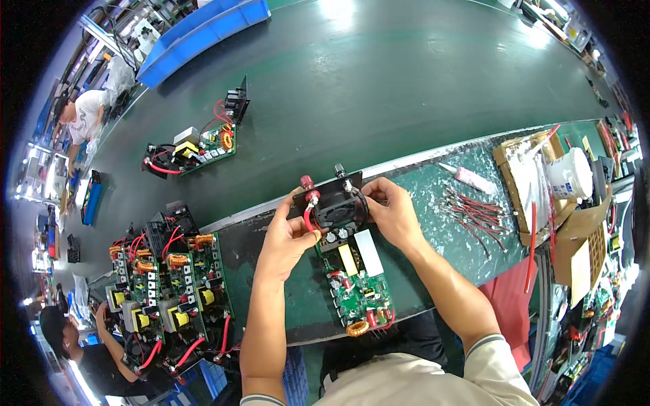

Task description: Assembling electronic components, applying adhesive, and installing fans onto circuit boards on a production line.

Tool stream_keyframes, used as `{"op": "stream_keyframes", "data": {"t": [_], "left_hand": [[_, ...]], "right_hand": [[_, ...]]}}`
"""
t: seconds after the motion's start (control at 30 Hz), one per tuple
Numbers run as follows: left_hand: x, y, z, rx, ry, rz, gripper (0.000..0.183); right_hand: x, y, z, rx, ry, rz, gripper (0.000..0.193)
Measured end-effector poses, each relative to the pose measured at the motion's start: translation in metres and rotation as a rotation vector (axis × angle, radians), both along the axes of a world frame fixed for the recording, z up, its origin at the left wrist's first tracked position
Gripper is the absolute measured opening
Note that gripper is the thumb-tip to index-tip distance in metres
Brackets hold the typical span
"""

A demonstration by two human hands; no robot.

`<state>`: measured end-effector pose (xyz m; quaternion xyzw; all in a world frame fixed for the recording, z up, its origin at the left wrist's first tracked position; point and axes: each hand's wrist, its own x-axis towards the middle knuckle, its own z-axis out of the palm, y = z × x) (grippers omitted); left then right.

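A green circuit board (365, 292) with a copper-wound coil (357, 329) lies before me on the bench. At its far end a black end panel (330, 191) stands upright, with a fan (338, 215) on its near side. A red terminal post (307, 183) and a black terminal post (340, 170) stick out from the panel. My left hand (282, 242) is closed on the panel's left side, thumb against the thick red wire (309, 218). With bent fingers, my right hand (393, 215) pinches at the black wire (363, 201) by the panel's right edge; its fingertips are partly hidden.
Several similar board assemblies (166, 291) stand at left. Another assembly (203, 145) sits on the green belt (406, 81), below a blue bin (203, 37). At right are a glue tube (468, 178), red-black wires (477, 213), a cardboard box (518, 196) and a white bucket (570, 174). Two people work at left.
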<state>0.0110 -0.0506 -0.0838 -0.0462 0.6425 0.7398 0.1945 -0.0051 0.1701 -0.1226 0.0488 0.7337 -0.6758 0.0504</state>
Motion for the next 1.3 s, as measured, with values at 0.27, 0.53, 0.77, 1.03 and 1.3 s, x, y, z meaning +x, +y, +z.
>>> {"op": "stream_keyframes", "data": {"t": [0.27, 0.53, 0.77, 1.03, 1.3], "left_hand": [[0.000, -0.002, -0.012, -0.045, -0.001, -0.011, 0.076], [0.016, -0.004, -0.005, -0.217, 0.239, -0.048, 0.080], [0.009, -0.002, -0.011, -0.220, 0.167, 0.014, 0.087], [0.008, -0.006, -0.018, 0.004, 0.093, 0.010, 0.082], [0.003, -0.012, -0.024, -0.129, 0.171, -0.043, 0.066]], "right_hand": [[0.004, 0.009, 0.008, -0.103, -0.020, 0.041, 0.011], [0.051, 0.011, 0.078, 0.431, 0.318, -0.118, 0.020], [0.060, -0.051, 0.077, 0.880, 0.587, 0.107, 0.010], [0.060, -0.083, 0.072, 1.080, 0.494, 0.008, 0.014], [0.049, -0.082, 0.078, 0.702, 0.300, -0.029, 0.012]]}}
